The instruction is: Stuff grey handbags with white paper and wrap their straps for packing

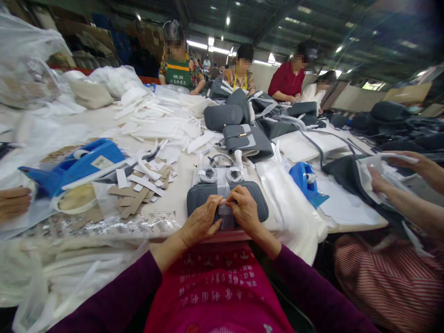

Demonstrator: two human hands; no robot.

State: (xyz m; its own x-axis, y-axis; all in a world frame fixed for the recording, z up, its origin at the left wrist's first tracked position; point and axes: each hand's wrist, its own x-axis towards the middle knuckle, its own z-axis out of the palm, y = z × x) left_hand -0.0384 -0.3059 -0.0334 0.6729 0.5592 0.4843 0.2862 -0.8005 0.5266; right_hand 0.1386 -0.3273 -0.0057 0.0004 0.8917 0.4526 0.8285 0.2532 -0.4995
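A dark grey bag (199, 196) lies at the table's front edge, right before me. Over its middle runs a translucent white strip (223, 184). My left hand (204, 216) pinches that strip near the bag's front side, thumb and fingers pressed together. Close beside it, my right hand (244, 210) pinches the strip too, its fingertips almost meeting the left ones. What exactly lies under the fingertips is partly hidden. Just behind the bag rest two clear-wrapped coils (208, 175) with hardware.
Blue tape dispensers stand left (93, 159) and right (302, 178). Cardboard pieces (130, 201) lie left, a white foam sheet (280, 199) right. Grey bags (248, 138) pile up behind. Co-workers stand across the table; other people's hands (391, 178) show at both sides.
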